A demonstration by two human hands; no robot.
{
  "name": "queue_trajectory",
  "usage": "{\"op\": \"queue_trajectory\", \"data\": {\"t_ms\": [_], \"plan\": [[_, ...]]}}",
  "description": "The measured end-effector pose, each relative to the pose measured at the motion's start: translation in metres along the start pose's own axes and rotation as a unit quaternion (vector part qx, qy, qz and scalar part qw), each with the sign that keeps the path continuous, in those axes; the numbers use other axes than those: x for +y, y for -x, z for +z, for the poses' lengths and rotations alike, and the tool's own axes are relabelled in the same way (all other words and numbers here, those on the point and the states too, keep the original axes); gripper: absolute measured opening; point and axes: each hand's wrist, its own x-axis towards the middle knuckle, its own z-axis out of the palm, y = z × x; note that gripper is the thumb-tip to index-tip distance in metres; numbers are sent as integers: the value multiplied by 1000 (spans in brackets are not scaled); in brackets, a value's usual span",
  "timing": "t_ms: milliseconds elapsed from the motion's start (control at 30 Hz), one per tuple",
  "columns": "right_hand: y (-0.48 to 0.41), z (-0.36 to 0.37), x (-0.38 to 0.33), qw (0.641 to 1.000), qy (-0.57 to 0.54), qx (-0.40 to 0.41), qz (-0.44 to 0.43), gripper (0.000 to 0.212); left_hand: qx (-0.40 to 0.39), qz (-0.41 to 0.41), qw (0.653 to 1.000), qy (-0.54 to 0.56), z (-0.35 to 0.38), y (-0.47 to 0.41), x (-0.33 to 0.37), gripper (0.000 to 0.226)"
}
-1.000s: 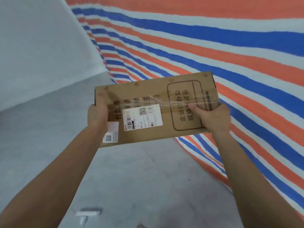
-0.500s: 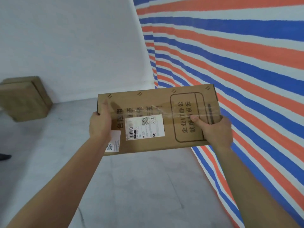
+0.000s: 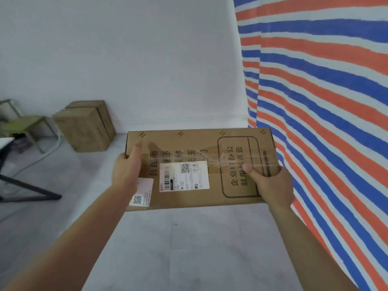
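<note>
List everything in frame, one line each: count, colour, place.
flat cardboard box: 1, brown, black print, mid-frame, held off the floor
shipping label: 1, white, middle of the box top
QR sticker: 1, white, box's near left corner
clear tape: 1 strip, transparent, across the box top
cardboard boxes: 2, brown, on the floor by the wall, left
chair: 1, green seat, far left
table leg: 1, black, left edge
tarp: 1, red, blue and white stripes, right side
wall: 1, white, background
floor: 1, grey, below
left hand: 1, grips the box's left end, thumb on top
right hand: 1, grips the box's right end, thumb on top
</note>
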Motion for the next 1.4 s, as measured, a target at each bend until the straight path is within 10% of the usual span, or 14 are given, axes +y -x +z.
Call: {"op": "queue_trajectory", "data": {"t_ms": [400,1033,1400], "plan": [[-63,358,-195,981,27,-152,-121,102,237,-44,969,45,-136,-274,1,57],[-215,774,-333,988,21,-149,-41,107,172,-93,980,29,-140,-756,57,84],[-251,1045,-473,970,48,-219,-90,115,252,-137,954,84,-237,-997,82,61]]}}
